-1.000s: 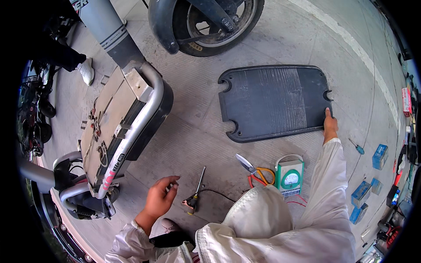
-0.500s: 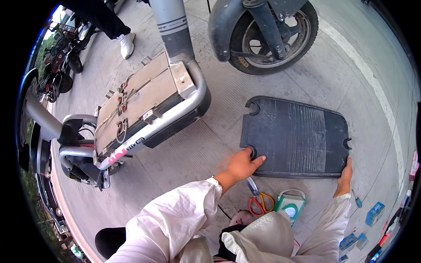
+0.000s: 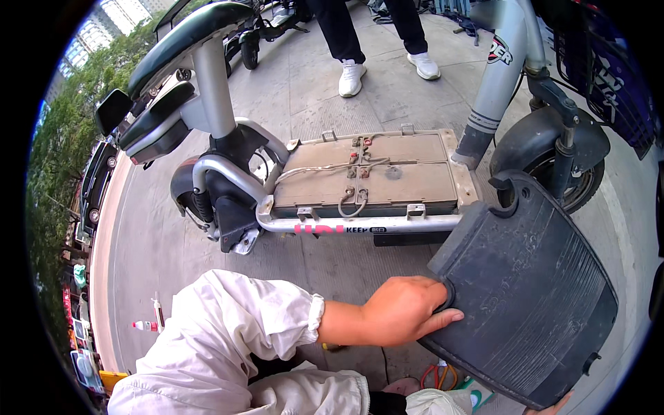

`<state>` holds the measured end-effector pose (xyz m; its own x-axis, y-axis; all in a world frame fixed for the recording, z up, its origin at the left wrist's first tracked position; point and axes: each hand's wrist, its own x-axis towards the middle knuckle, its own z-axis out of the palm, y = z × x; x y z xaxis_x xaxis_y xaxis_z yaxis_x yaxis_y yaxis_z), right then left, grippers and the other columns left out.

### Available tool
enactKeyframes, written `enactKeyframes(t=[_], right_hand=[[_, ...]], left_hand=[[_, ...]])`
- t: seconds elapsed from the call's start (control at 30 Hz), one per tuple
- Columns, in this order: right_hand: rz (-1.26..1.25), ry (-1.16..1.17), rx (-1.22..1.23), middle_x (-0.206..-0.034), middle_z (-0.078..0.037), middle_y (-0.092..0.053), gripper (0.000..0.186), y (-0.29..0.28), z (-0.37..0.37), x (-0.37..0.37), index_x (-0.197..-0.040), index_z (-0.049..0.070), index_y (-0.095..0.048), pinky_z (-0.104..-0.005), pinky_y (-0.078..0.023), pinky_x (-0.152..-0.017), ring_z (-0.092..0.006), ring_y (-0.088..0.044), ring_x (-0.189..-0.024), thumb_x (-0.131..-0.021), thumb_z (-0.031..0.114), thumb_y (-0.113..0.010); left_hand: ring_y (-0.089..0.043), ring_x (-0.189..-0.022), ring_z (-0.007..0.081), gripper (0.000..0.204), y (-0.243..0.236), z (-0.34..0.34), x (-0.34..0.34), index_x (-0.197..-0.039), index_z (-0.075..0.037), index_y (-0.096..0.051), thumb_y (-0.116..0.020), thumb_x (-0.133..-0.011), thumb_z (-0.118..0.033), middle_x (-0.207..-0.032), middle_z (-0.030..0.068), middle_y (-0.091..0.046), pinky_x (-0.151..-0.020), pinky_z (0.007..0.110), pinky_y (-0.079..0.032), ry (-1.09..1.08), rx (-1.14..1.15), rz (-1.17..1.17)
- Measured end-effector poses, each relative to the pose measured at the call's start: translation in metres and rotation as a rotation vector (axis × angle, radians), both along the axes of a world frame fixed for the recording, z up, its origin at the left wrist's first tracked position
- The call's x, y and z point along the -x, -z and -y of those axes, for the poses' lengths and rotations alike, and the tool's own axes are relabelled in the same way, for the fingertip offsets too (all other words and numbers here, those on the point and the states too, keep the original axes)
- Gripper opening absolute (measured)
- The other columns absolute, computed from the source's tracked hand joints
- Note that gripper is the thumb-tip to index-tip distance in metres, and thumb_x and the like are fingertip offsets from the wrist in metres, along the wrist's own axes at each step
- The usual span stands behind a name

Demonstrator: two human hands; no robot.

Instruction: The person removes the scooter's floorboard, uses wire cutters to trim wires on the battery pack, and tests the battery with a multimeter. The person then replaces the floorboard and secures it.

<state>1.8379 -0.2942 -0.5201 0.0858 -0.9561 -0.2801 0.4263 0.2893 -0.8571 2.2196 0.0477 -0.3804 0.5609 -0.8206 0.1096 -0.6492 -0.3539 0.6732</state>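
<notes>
My left hand (image 3: 401,311) grips a black plastic footboard cover (image 3: 532,290) by its left edge, thumb on top and fingers curled into the notch. At the cover's lower right corner, only a few fingers of my right hand (image 3: 553,405) show against the edge. The cover is raised and tilted, with its notched far end overlapping the right end of a silver electric scooter frame (image 3: 429,223). Dusty tan batteries (image 3: 415,166) lie exposed in that frame, with wires and terminals across their middle.
Scissors (image 3: 440,377) with red and orange handles and a green-and-white device (image 3: 481,397) lie below the cover, partly hidden. A person in white shoes (image 3: 352,78) stands beyond the scooter. A bottle (image 3: 144,325) is on the ground at left. The scooter's seat (image 3: 187,41) rises far left.
The cover has been lifted off the ground and tilted, held in my hands, and brought up to the scooter. My view has turned so the scooter sits in the middle.
</notes>
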Motion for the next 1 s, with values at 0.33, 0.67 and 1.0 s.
enactKeyframes(t=[0.33,0.67,1.0], right_hand=[[-0.291,-0.342,0.958,-0.147,-0.022,-0.051,0.064,-0.159,-0.085,-0.151,-0.147,0.001,-0.049,-0.054,-0.037,-0.112,-0.0358,-0.048,-0.133,-0.097,0.035,-0.069],[0.333,-0.948,0.357,-0.128,-0.015,-0.068,0.042,-0.264,-0.128,-0.397,-0.13,-0.004,-0.061,-0.0401,-0.049,-0.105,-0.0256,-0.066,-0.114,-0.106,0.031,-0.054],[0.222,-1.013,0.311,-0.124,-0.016,-0.069,0.042,-0.245,-0.112,-0.481,-0.128,-0.003,-0.062,-0.0409,-0.051,-0.103,-0.0275,-0.068,-0.113,-0.105,0.032,-0.055]], left_hand=[[-0.037,-0.07,0.0077,0.047,-0.043,-0.196,-0.094,-0.075,-0.001,-0.047,-0.062,-0.104,-0.035,-0.069,0.0012,-0.038,-0.059,0.031,-0.037,-0.44,0.3,-0.273],[-0.055,-0.08,0.0063,0.023,-0.014,-0.272,-0.156,-0.108,0.001,-0.069,-0.063,-0.1,-0.019,-0.089,-0.0011,-0.065,-0.07,0.024,-0.045,-0.705,0.781,-0.718],[-0.071,-0.087,0.0184,0.021,0.008,-0.287,-0.155,-0.111,0.0,-0.075,-0.069,-0.091,-0.004,-0.096,0.0151,-0.076,-0.08,0.03,-0.053,-0.904,0.555,-0.304]])
